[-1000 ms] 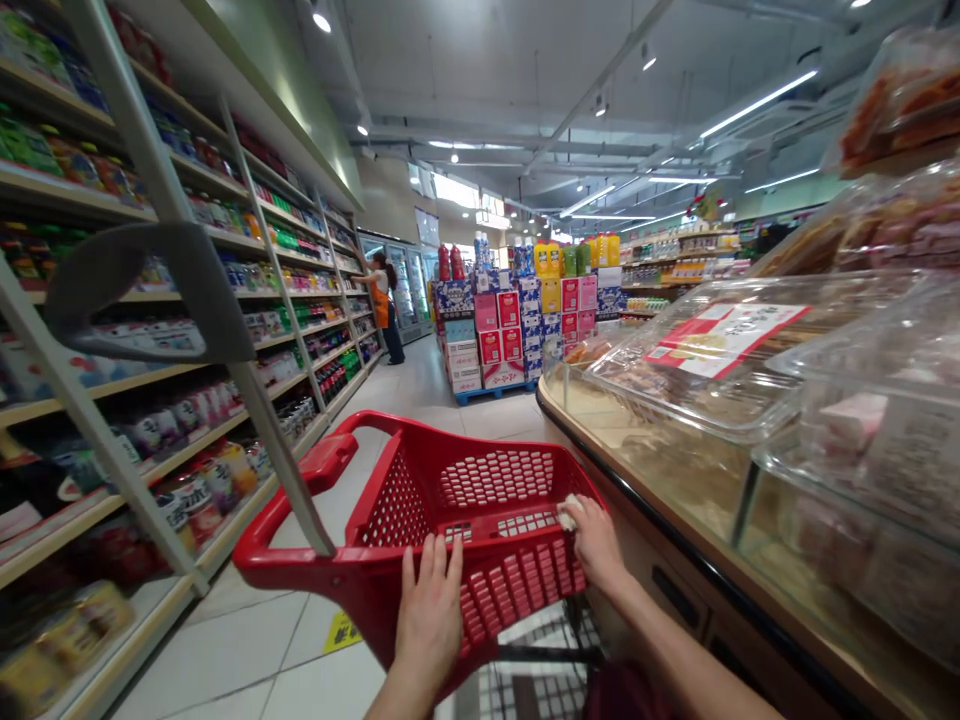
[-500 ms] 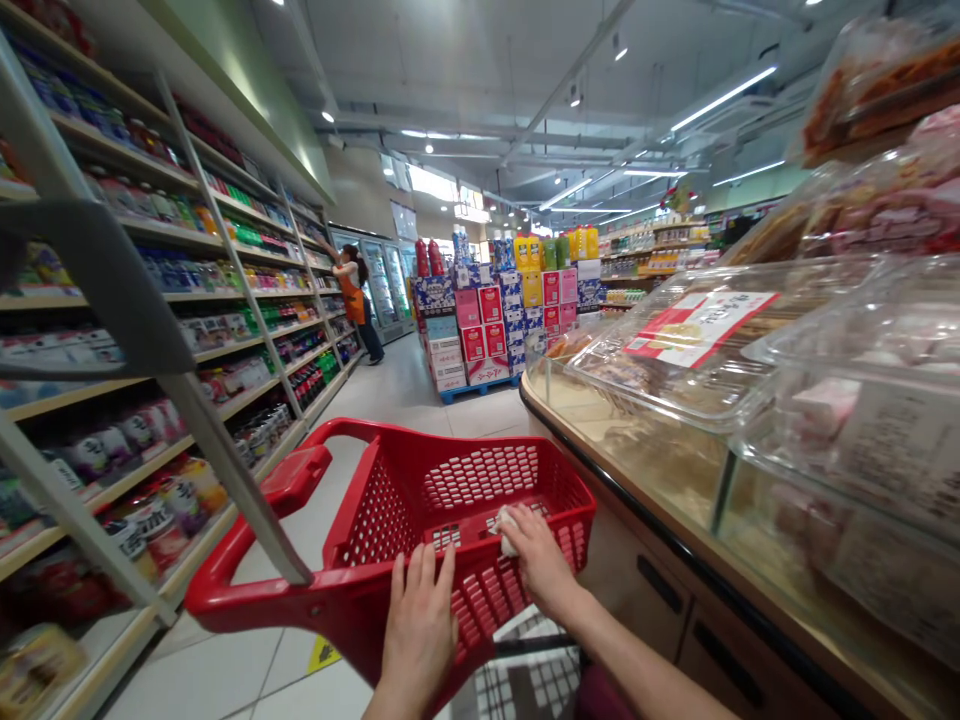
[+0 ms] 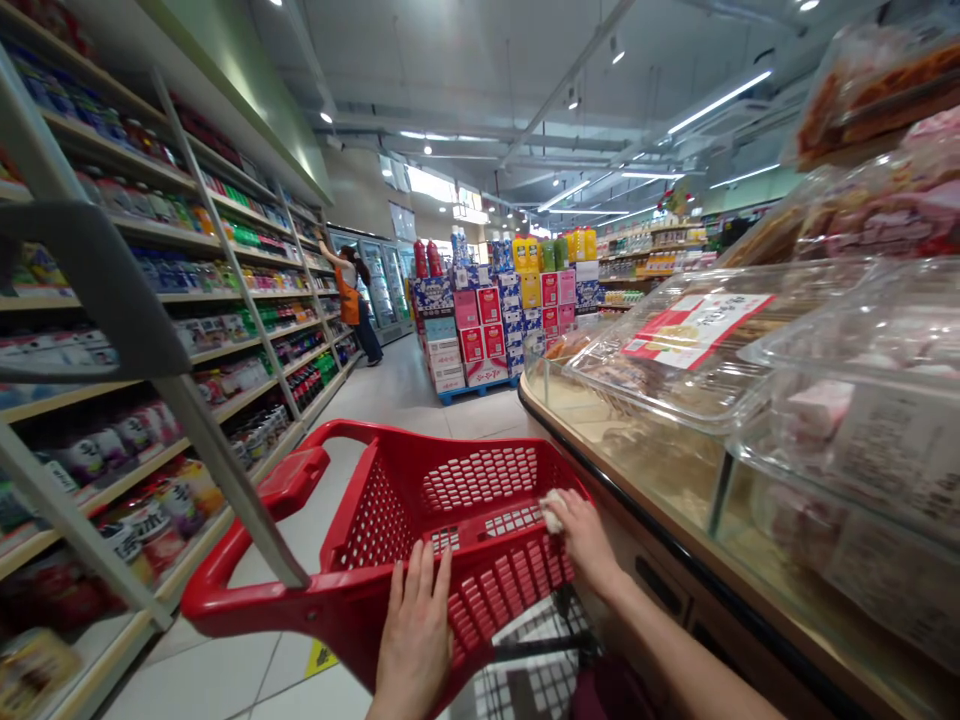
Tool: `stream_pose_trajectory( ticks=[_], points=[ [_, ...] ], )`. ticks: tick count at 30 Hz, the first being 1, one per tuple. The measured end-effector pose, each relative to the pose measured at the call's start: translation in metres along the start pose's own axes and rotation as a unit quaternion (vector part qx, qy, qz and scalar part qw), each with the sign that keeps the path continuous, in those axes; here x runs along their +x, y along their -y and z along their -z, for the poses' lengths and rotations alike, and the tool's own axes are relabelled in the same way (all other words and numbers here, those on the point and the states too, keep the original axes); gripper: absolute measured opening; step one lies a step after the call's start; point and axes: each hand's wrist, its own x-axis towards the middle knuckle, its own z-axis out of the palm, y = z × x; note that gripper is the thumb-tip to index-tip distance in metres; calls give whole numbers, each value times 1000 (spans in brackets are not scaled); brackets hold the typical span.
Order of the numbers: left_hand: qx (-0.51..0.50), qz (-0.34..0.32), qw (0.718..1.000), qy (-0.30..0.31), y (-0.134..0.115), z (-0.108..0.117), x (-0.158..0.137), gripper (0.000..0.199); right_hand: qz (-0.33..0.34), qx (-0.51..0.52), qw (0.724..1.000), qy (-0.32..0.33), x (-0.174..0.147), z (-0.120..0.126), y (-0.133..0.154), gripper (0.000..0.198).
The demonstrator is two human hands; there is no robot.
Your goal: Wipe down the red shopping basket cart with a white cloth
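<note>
A red plastic shopping basket (image 3: 480, 478) with slotted sides and a long grey pull handle (image 3: 225, 470) stands in front of me. My left hand (image 3: 416, 625) lies flat against its near side, fingers stretched toward the rim. Over the near rim at the right end, my right hand (image 3: 585, 535) is closed on a crumpled white cloth or tissue (image 3: 553, 508). The cloth touches the rim there; its exact kind I cannot make out. Through the slots the basket's inside shows bare red floor.
Drink shelves (image 3: 202, 290) run along the left. A glass-edged counter (image 3: 637, 450) with clear food packs (image 3: 690, 340) borders the right. Ahead are stacked cartons (image 3: 480, 325) on a blue pallet. A person in an orange apron (image 3: 351, 300) reaches to the shelf.
My right hand has slid to the right along the near rim with the white cloth. My left hand stays where it was. The person by the shelf has shifted slightly.
</note>
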Motion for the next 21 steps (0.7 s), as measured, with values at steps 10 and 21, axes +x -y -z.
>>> stream_pose_trajectory(
  ticks=[10, 21],
  points=[
    [1, -7, 999, -45, 2, -7, -1, 59, 63, 41, 997, -27, 2, -4, -13, 54],
    [-23, -5, 997, -79, -1, -6, 0, 56, 91, 67, 992, -55, 4, -5, -8, 50]
  ],
)
